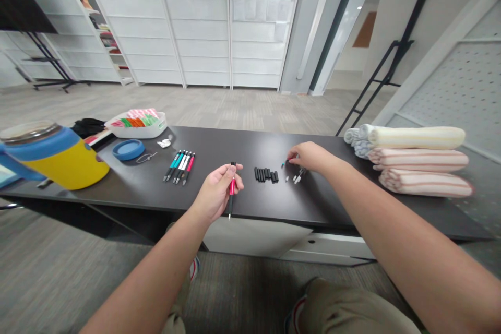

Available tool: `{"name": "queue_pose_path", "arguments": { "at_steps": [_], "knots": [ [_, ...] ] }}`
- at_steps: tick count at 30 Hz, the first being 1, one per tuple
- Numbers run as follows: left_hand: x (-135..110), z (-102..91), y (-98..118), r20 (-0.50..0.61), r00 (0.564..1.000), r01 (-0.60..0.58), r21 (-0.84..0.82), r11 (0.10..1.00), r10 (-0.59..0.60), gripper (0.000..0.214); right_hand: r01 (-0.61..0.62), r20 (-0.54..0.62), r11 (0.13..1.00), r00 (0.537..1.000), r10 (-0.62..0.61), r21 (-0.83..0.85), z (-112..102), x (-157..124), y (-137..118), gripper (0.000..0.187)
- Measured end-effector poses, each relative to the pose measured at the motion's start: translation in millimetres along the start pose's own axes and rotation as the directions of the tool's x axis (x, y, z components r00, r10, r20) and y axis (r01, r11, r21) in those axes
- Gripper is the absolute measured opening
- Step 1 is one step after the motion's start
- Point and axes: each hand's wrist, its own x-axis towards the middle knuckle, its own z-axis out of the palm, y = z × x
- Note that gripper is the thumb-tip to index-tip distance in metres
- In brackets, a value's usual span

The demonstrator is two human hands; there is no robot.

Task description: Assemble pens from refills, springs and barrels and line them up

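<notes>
My left hand is closed around a red and black pen, its bare metal tip pointing down toward me. Over the table to the right, my right hand reaches among small pen parts, thumb and finger together; whatever they pinch is hidden. White and clear small pieces lie just below that hand, and a tiny teal piece lies at its fingertips. Between my hands sits a row of short black tubes, like pen grips. Several pens in teal, white and red lie side by side left of my left hand.
The dark table also carries a yellow and blue mug, a blue lid, a white basket of colourful packets, and crumpled white tissue. Rolled towels are stacked at the right end. White shelving stands beyond.
</notes>
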Motion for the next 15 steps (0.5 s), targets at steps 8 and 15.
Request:
{"name": "queue_pose_path", "arguments": {
  "at_steps": [8, 15],
  "knots": [
    [-1.2, -1.2, -0.6, 0.049, 0.997, 0.06, 0.047, 0.997, -0.062, 0.049, -0.041, 0.008, 0.999, 0.999, 0.041, 0.024, 1.6, 2.8, 5.1, 0.013],
    [-0.7, -4.0, -1.7, 0.095, 0.993, 0.066, 0.056, 0.996, -0.071, 0.049, -0.071, 0.017, 0.996, 0.997, 0.071, 0.045, -0.8, 3.2, 5.9, 0.011]
  ]
}}
